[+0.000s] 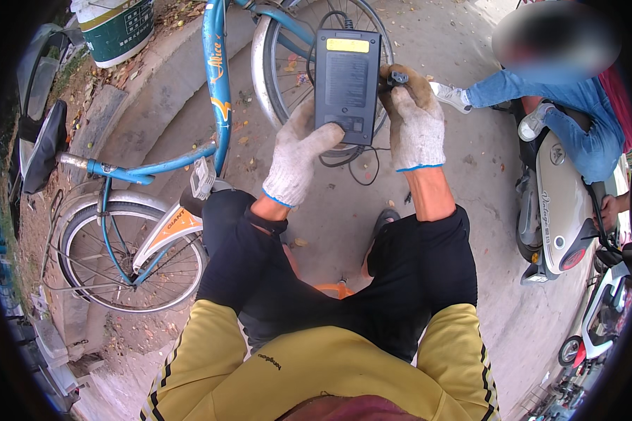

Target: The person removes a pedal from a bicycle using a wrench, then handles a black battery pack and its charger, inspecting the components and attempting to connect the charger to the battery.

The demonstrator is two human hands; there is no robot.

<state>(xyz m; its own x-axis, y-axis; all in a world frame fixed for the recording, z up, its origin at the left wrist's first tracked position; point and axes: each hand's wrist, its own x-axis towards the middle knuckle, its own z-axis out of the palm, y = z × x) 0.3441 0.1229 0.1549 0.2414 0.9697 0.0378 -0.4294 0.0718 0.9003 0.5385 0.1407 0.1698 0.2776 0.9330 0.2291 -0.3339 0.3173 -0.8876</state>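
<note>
A dark grey battery charger (354, 77) with a yellow label near its top is held up in front of me. My left hand (298, 151), in a white knit glove with a blue cuff, grips its lower left corner, thumb lying across the face. At the charger's right side, my right hand (416, 123), gloved the same way, pinches a small black plug (398, 78) between thumb and fingers. Black cable (364, 175) loops below the charger, and more cord leaves its top end. The palm side of the right glove looks soiled.
A blue bicycle (221, 84) stands to the left, its front wheel behind the charger. A green and white bucket (123, 38) is at the far left. On the right, a person in jeans (590, 130) sits on a cream scooter (562, 203); more vehicles stand below it.
</note>
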